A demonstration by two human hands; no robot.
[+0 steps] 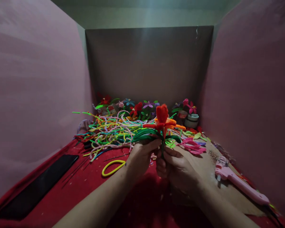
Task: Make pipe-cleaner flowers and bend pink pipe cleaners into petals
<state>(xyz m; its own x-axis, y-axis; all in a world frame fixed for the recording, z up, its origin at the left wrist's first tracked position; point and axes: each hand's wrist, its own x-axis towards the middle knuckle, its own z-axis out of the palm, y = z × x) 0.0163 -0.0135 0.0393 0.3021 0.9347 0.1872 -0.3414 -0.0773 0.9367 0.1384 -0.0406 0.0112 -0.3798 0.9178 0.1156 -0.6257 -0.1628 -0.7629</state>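
Through the head camera I have the fingers of the left hand grasping the fuzzy flower just below its green leaves, while those of the right hand pinch its green stem lower down. The flower stands upright (red petals uppermost, orange ones spreading mainly to the right) above the middle of the red-covered worktop.

Just left of the left wrist I note a yellow loop; beyond it, toward the far left corner, lies a tangled heap of multicoloured fuzzy stems. Right of the hands, a brown board reaches toward the right edge, with a bundle of pink pieces on its far part and a pink glue gun along its outer side.

Beside the left edge I find a flat black slab (too dark for closer identification). Along the far edge I see several coloured flowers and, near the far right corner, a small jar.
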